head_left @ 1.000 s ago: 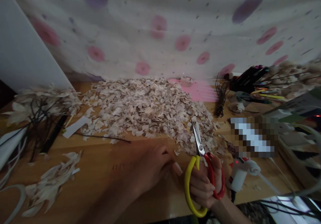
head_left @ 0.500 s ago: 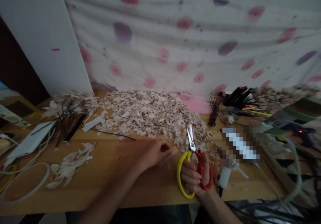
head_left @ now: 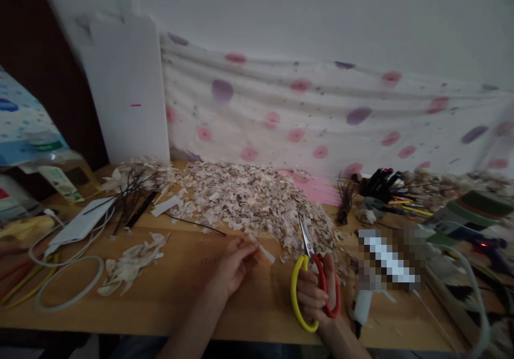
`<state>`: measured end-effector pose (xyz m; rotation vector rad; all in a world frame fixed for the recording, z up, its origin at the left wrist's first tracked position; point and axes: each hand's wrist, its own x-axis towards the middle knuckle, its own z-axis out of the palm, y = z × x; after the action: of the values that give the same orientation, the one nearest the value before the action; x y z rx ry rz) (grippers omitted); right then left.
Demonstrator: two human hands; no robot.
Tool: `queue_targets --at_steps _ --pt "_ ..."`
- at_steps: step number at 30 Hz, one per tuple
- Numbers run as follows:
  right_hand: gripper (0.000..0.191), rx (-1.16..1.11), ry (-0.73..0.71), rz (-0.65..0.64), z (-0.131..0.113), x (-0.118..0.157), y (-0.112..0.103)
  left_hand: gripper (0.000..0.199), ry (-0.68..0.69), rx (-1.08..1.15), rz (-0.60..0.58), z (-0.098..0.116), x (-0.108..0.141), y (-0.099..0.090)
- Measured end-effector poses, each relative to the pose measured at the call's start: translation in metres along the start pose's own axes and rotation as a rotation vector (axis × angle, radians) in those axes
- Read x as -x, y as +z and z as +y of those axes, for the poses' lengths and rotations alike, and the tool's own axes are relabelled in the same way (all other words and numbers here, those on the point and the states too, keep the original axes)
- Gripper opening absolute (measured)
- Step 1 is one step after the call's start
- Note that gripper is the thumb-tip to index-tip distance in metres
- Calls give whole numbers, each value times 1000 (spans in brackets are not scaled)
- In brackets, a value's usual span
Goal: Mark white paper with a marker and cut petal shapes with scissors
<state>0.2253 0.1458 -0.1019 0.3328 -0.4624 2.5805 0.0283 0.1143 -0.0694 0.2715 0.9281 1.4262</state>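
My left hand (head_left: pixel 236 267) is closed, pinching a thin, pale paper-like strip (head_left: pixel 263 249) above the wooden table (head_left: pixel 209 316). The strip points right, toward the scissors but apart from them. Wrapped round the scissors (head_left: pixel 308 244), with one yellow and one red handle, is my right hand (head_left: pixel 315 297). The blades point away from me and look closed or nearly so. Behind both hands lies a wide heap of pale dried petal-like pieces (head_left: pixel 244 193).
Larger pale petals (head_left: pixel 130 262) lie at left, near a coiled white cable (head_left: pixel 68 305) and a white flat device (head_left: pixel 80 222). A dark thin stem (head_left: pixel 196 223) lies before the heap. At right are a white glue gun (head_left: pixel 362 305) and a pen holder (head_left: pixel 379 185).
The camera view has tilted up and turned left. My left hand has drawn away from the scissors, and the pale strip now shows clearly in its fingers. My right hand keeps the scissors.
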Motion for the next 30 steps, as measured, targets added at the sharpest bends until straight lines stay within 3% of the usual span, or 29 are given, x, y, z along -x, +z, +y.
queue_targets --at_steps 4,9,12,16,24,30 --pt "47 119 -35 126 4 -13 5 21 16 117 32 13 11 4" --pt "40 718 -151 498 19 -34 19 29 50 191 32 26 26 6" --pt "33 923 -294 583 25 -48 30 27 85 224 41 33 33 10" --pt "39 1167 -457 689 22 -65 45 29 130 256 60 40 44 15" --pt "35 1519 -314 698 24 -90 82 44 203 256 58 51 64 14" --pt "26 1617 -257 620 22 -102 86 48 303 237 26 57 64 16"
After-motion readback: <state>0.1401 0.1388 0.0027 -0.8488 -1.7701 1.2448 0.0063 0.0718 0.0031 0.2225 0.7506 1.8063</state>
